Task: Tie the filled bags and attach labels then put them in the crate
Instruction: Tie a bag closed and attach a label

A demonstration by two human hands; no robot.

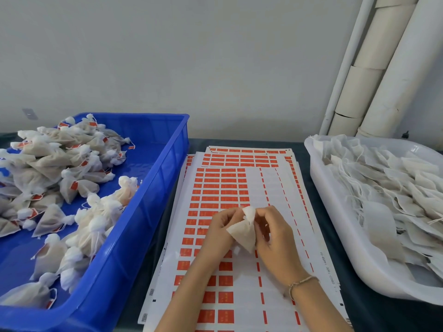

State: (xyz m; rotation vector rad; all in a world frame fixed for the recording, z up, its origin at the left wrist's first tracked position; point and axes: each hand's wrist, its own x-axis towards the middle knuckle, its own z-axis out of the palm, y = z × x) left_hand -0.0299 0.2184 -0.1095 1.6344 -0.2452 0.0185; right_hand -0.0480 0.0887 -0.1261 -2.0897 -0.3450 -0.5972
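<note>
A small filled white mesh bag [243, 232] hangs between my two hands above the label sheets. My left hand [221, 230] grips its left side near the gathered neck, and my right hand [273, 238] pinches the top of the bag from the right. The label sheets [223, 188] are white with rows of red stickers and lie stacked in the middle of the table. On the left stands the blue crate [148, 200], holding several tied bags with red labels [72, 185].
A white tray [340, 226] on the right is piled with several untied filled bags [393, 188]. White pipes [383, 68] run up the wall at the back right. The table top [318, 248] is dark.
</note>
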